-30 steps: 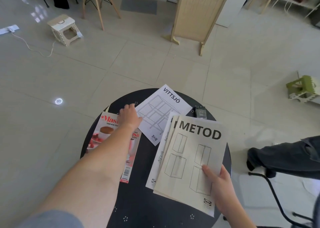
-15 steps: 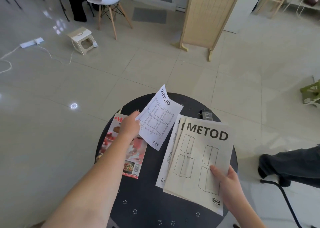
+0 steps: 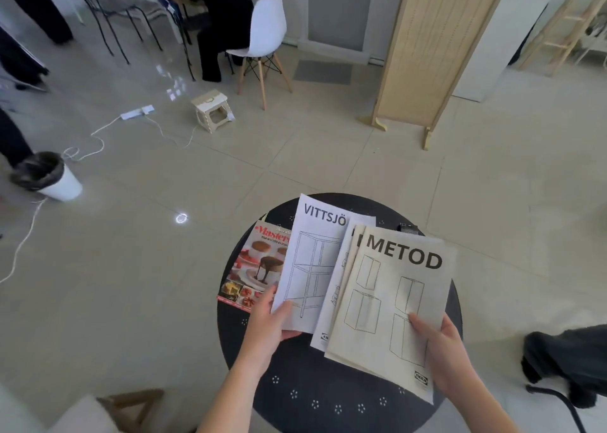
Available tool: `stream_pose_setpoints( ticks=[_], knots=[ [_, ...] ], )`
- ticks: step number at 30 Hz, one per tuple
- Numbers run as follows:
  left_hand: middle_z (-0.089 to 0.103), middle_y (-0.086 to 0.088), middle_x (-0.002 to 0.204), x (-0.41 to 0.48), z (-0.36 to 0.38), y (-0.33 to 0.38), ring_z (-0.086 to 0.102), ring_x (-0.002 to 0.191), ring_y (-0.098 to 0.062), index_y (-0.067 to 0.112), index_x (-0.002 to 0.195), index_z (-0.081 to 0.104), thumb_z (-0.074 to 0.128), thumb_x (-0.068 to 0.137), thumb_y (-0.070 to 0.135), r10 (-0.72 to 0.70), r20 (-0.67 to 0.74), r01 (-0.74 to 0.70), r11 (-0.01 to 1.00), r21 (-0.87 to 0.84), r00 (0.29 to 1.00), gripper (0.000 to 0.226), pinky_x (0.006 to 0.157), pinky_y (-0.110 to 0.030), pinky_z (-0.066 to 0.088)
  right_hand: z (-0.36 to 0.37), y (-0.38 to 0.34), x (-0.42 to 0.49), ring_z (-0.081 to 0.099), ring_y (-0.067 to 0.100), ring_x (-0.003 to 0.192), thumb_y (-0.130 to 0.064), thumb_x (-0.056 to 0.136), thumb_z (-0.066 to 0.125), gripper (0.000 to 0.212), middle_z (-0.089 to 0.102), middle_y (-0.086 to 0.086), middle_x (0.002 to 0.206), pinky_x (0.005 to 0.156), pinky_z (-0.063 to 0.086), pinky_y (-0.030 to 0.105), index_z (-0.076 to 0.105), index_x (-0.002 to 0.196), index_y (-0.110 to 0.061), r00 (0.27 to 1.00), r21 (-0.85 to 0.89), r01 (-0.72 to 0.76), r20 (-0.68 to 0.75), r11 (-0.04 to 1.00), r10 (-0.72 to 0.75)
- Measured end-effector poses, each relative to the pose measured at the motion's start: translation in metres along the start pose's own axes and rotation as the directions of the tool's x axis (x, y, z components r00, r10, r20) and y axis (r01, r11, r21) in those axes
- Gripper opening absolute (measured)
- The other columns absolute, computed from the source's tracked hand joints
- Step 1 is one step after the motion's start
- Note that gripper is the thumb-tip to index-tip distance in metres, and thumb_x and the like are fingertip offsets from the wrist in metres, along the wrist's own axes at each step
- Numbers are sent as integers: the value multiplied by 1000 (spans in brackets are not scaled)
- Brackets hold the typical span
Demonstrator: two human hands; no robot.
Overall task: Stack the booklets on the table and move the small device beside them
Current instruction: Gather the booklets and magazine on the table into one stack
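Observation:
My left hand (image 3: pixel 267 326) grips the bottom edge of the white VITTSJÖ booklet (image 3: pixel 315 262), held above the round black table (image 3: pixel 295 383). My right hand (image 3: pixel 440 350) holds a fanned pile of booklets with the cream METOD booklet (image 3: pixel 391 301) on top. The VITTSJÖ booklet's right side tucks under that pile. A colourful cooking magazine (image 3: pixel 254 268) lies flat on the table's left side, partly under the VITTSJÖ booklet. The small dark device (image 3: pixel 407 227) sits at the table's far edge, mostly hidden behind the METOD pile.
A person's dark-trousered leg (image 3: pixel 568 354) and a chair frame are close on the right. A wooden stool (image 3: pixel 131 403) stands near the table's front left. Farther off are a white bin (image 3: pixel 56 178), a small folding stool (image 3: pixel 213 109), floor cables and a wooden screen (image 3: pixel 433 45).
My left hand has lifted the VITTSJÖ booklet off the table, turned it upright and brought it toward me against the pile in my right hand. The magazine is now uncovered.

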State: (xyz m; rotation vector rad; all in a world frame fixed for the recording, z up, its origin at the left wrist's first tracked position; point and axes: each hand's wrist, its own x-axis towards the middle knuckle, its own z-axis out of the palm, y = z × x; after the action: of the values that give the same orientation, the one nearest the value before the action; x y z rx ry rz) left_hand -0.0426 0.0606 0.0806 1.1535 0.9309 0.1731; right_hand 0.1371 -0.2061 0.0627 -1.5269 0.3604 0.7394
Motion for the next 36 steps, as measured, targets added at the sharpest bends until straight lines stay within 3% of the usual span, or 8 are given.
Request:
stream_pose_setpoints(
  ticks=[12, 18, 21, 24, 27, 31, 34, 36],
  knots=[
    [76, -4, 134, -71, 21, -35, 76, 123, -28, 37, 144, 61, 70, 105, 22, -97, 69, 105, 986, -132, 993, 43, 97, -60, 65, -22, -4, -37, 74, 46, 112, -6, 100, 66, 35, 79, 17, 124, 99, 53, 73, 63, 134, -16, 989, 66, -60, 138, 996, 50],
    [81, -7, 128, -90, 38, -28, 80, 109, -25, 28, 139, 65, 73, 104, 23, -154, 224, 175, 982, -78, 962, 37, 82, -37, 65, -28, -13, -45, 74, 47, 112, -7, 99, 67, 38, 78, 19, 124, 101, 54, 68, 62, 137, -10, 980, 59, -68, 194, 996, 55],
    [80, -8, 130, -92, 43, -29, 78, 111, -28, 28, 140, 65, 71, 104, 13, -183, 269, 198, 980, -30, 946, 40, 80, -36, 64, -28, -15, -48, 75, 47, 111, -6, 100, 65, 36, 78, 23, 124, 97, 57, 65, 63, 136, -4, 965, 35, -102, 247, 994, 90],
    [78, -9, 135, -91, 44, -27, 76, 122, -33, 28, 143, 64, 71, 102, 5, -207, 325, 221, 975, -6, 923, 47, 93, -46, 65, -29, -18, -48, 75, 48, 110, -4, 101, 63, 33, 77, 23, 124, 91, 60, 63, 64, 134, -6, 957, 27, -112, 273, 993, 101],
    [74, -10, 141, -86, 41, -27, 70, 132, -35, 22, 148, 62, 66, 106, 8, -224, 357, 247, 969, -20, 907, 45, 115, -60, 53, -31, -17, -45, 75, 46, 112, -4, 101, 64, 35, 78, 20, 125, 92, 60, 60, 63, 136, -7, 962, -2, -51, 267, 999, 49],
    [75, -13, 140, -74, 44, -20, 70, 132, -38, 21, 143, 67, 46, 114, 46, -225, 295, 269, 956, -119, 929, 43, 116, -62, 50, -31, -13, -43, 75, 45, 112, -3, 100, 66, 35, 78, 19, 126, 98, 57, 67, 63, 135, -11, 964, -39, 34, 264, 999, -22],
    [80, -2, 132, -64, 60, -16, 77, 122, -26, 27, 140, 64, 58, 111, 42, -119, 206, 114, 993, 34, 971, 33, 106, -54, 60, -28, -11, -45, 77, 43, 109, -3, 100, 67, 39, 78, 16, 124, 94, 59, 68, 62, 135, -18, 957, -86, 59, 288, 995, -32],
    [73, 4, 143, -56, 71, -24, 70, 132, -18, 32, 146, 59, 64, 107, 39, -50, 120, 39, 995, 93, 991, 39, 114, -52, 55, -23, -7, -47, 77, 41, 110, -3, 100, 68, 45, 78, 13, 126, 92, 60, 67, 59, 139, -24, 950, -121, 58, 312, 991, -17]
  ],
)
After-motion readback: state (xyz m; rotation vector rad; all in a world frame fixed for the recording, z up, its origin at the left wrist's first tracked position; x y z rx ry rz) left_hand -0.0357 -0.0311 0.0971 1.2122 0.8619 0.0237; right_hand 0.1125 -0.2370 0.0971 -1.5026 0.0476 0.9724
